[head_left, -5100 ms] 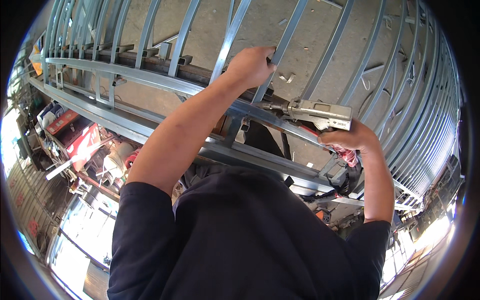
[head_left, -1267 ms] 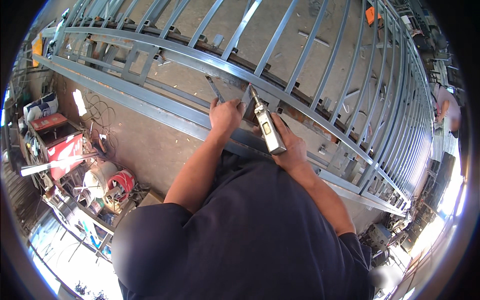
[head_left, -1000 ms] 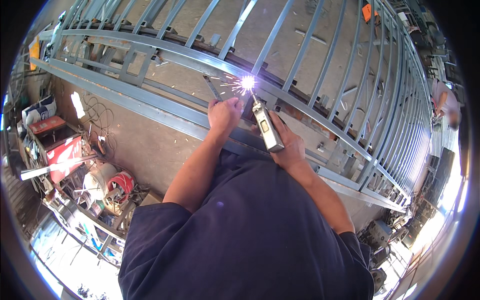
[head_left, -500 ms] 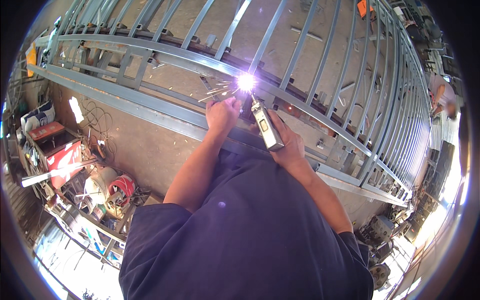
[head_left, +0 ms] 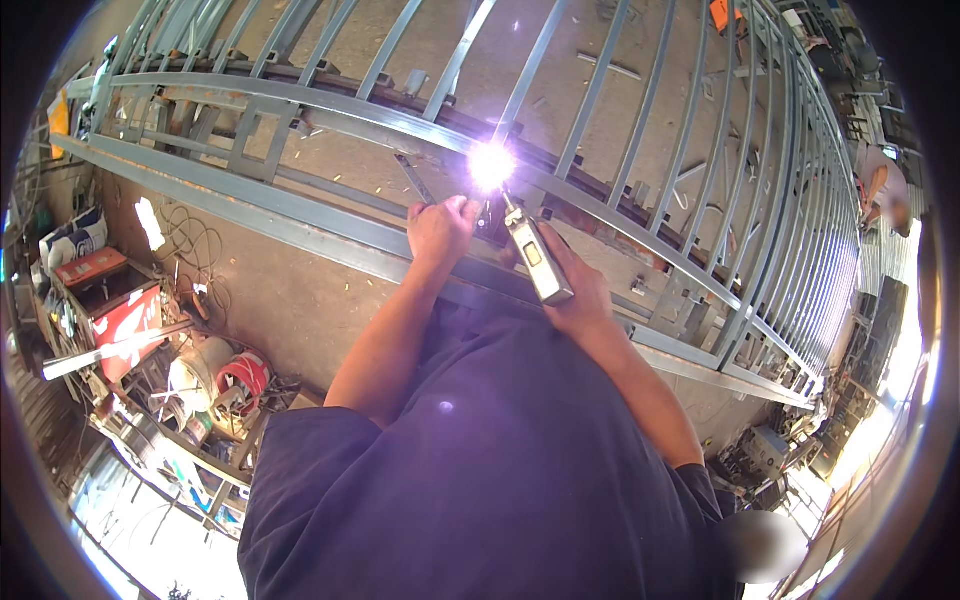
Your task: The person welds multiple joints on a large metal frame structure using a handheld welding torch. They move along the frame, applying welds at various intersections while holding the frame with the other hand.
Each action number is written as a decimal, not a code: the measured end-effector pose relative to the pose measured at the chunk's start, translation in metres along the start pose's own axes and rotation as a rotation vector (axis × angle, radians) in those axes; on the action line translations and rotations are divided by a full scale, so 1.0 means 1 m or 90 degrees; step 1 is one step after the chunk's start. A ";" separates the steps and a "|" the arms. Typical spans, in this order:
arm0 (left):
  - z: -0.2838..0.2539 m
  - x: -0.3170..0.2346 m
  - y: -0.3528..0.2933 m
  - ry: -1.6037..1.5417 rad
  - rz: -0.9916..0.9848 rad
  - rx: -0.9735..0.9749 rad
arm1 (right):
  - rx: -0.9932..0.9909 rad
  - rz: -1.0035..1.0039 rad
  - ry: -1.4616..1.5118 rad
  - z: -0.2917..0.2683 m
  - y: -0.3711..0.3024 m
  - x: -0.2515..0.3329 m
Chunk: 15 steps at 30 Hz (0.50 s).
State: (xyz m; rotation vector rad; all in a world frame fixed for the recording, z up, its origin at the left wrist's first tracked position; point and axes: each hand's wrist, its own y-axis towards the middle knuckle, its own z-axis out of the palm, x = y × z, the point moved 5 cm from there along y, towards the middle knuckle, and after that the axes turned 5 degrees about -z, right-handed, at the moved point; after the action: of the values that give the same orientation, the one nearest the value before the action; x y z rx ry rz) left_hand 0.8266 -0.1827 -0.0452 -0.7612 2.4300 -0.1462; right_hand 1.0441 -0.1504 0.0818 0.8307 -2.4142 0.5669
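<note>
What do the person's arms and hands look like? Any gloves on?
No gloves: the left hand and right hand are bare. The dark, plain shirt has loose sleeves ending near the elbows, leaving both forearms uncovered.

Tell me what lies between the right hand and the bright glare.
The silver welding gun lies between them, as the head view shows: the right hand grips its body, and its narrow tip points into the bright glare.
</note>
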 end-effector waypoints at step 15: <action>-0.006 -0.015 -0.048 0.042 0.176 -0.112 | 0.048 0.054 -0.061 -0.042 -0.049 -0.027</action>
State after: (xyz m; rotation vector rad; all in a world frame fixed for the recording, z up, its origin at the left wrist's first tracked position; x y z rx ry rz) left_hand 0.8562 -0.2146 -0.0204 -0.4926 2.6071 0.1539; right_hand 1.1088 -0.1522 0.1087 0.8058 -2.5388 0.6692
